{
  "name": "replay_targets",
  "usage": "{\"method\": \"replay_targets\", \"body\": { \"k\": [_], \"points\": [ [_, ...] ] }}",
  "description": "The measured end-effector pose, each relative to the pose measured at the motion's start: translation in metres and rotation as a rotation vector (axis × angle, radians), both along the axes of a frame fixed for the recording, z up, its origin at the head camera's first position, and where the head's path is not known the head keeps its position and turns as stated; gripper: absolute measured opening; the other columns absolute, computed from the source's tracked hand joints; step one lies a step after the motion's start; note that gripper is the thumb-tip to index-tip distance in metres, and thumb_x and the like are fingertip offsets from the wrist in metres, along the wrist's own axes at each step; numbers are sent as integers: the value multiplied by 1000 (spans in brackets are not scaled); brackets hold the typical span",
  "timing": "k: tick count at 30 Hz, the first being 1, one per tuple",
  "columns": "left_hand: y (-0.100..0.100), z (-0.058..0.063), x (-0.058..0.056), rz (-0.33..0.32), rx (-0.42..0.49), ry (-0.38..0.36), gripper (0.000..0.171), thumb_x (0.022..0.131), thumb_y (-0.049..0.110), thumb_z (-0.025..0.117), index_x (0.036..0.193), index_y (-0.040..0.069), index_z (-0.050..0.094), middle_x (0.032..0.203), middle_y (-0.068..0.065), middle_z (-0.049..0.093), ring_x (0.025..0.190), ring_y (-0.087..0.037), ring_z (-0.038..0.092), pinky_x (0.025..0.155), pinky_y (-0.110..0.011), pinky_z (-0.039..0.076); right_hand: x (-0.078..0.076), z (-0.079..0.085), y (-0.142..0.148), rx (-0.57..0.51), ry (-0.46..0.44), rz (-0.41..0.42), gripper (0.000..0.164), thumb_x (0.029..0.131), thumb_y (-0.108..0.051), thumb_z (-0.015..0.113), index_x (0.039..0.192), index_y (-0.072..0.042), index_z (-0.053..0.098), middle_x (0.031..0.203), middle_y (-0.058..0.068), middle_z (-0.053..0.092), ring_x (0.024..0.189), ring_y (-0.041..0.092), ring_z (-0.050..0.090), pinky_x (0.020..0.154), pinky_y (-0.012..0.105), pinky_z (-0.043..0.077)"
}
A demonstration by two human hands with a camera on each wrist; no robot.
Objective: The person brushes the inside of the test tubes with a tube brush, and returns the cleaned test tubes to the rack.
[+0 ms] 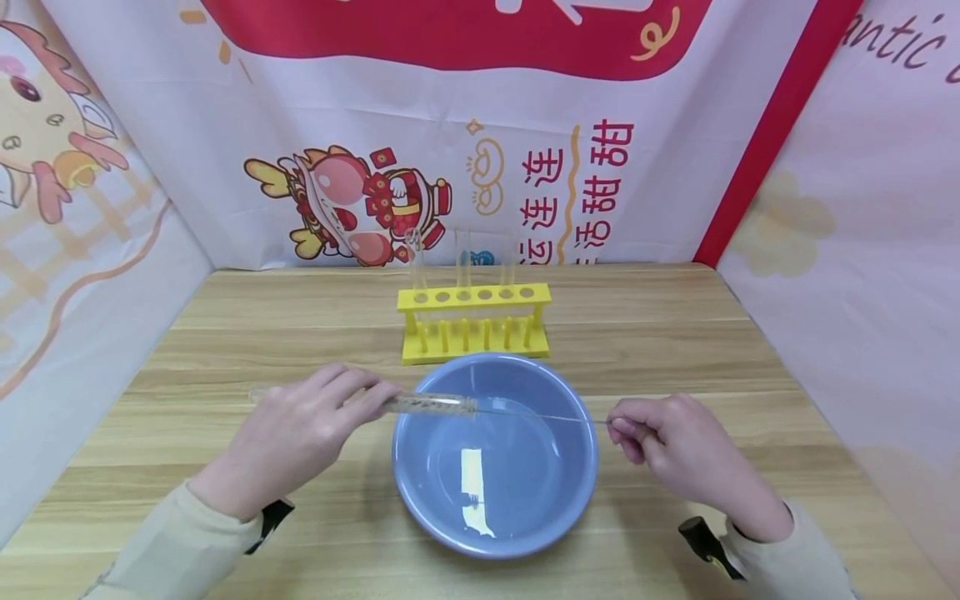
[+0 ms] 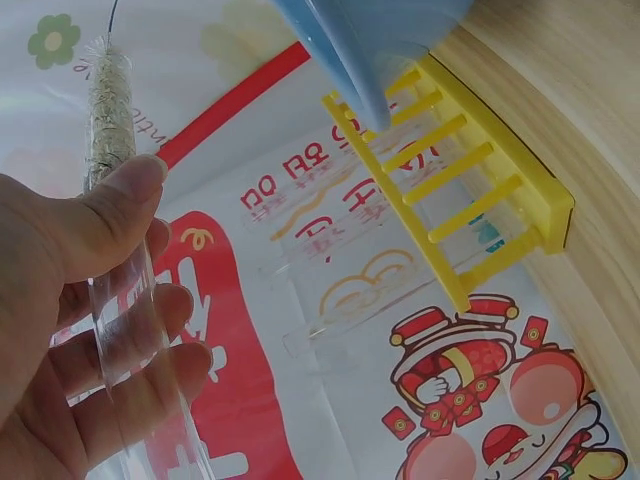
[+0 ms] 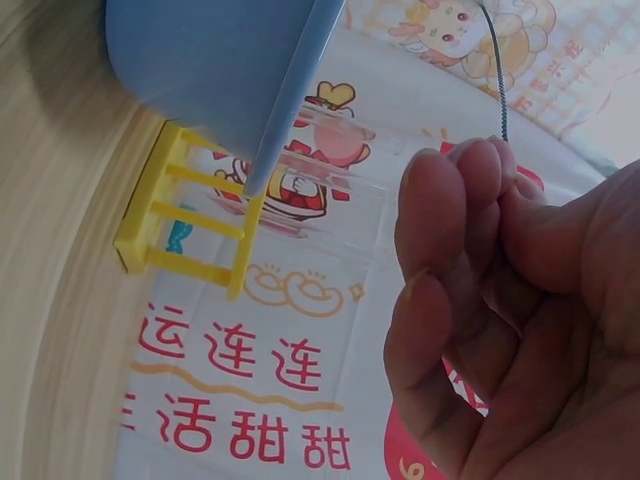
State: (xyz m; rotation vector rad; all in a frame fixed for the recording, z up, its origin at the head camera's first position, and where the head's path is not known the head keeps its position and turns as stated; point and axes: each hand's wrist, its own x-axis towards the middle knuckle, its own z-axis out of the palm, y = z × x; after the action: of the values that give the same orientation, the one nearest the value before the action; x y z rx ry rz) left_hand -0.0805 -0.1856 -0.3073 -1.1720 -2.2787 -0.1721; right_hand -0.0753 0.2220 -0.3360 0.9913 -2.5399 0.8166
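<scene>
My left hand [image 1: 311, 429] grips a clear glass test tube [image 2: 125, 310], which lies nearly level with its mouth to the right. Inside the mouth end sits the pale bristle head of a test tube brush [image 2: 110, 115], a few bristles poking out. The brush's thin twisted wire [image 3: 500, 80] runs rightward to my right hand [image 1: 671, 446], whose thumb and fingertips pinch its end. Tube mouth and wire are above a blue plastic basin [image 1: 408, 500], with the left hand beyond its left rim and the right hand beyond its right rim.
Behind the basin stands a yellow test tube rack [image 1: 476, 358] holding several upright clear tubes [image 1: 463, 258]. Both rest on a wood-grain table [image 1: 300, 308]. Printed cloth [image 1: 390, 108] hangs at the back and sides.
</scene>
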Motion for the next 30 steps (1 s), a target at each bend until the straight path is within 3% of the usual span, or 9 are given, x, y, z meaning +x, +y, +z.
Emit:
{"method": "replay_targets", "body": {
  "k": [16,21,23,25,28,30],
  "points": [
    [-3,-5,-3,9,-18,-3,51,108,38,28,117,12,71,98,-4,69,81,-21,67,46,-29,53,-2,-7,5,26,62,-43,42,84,9,68,73,-30,57,62,-25,43,55,-9,41,51,17,38],
    [-7,-13,-8,10,-39,-51,34,105,32,46,119,13,70,102,-5,69,85,-23,68,46,-27,53,-3,-16,8,52,66,-67,43,80,11,67,72,-30,57,62,-26,43,55,-9,41,50,18,38],
    [-11,-16,-11,33,-53,-65,25,97,24,64,119,12,70,102,-7,70,85,-24,69,47,-28,53,-4,-21,12,56,65,-83,44,79,13,67,71,-30,57,61,-26,43,55,-9,41,50,19,38],
    [-15,-20,-16,59,-65,-72,32,87,18,77,118,11,71,102,-9,70,85,-25,70,48,-29,54,-6,-24,17,58,64,-103,45,80,13,66,71,-30,56,61,-25,43,55,-9,41,49,19,38],
    [-25,-26,-25,98,-75,-65,45,74,9,85,117,10,71,101,-11,70,84,-27,70,49,-33,56,-8,-30,27,75,85,-146,46,80,14,63,70,-30,55,61,-25,43,55,-7,41,49,20,37],
    [-32,-30,-29,116,-75,-68,45,74,7,85,117,10,71,101,-11,70,85,-28,69,53,-36,58,-8,-31,35,91,110,-178,46,77,15,60,70,-30,55,61,-25,43,56,-7,41,48,20,36]
  ]
}}
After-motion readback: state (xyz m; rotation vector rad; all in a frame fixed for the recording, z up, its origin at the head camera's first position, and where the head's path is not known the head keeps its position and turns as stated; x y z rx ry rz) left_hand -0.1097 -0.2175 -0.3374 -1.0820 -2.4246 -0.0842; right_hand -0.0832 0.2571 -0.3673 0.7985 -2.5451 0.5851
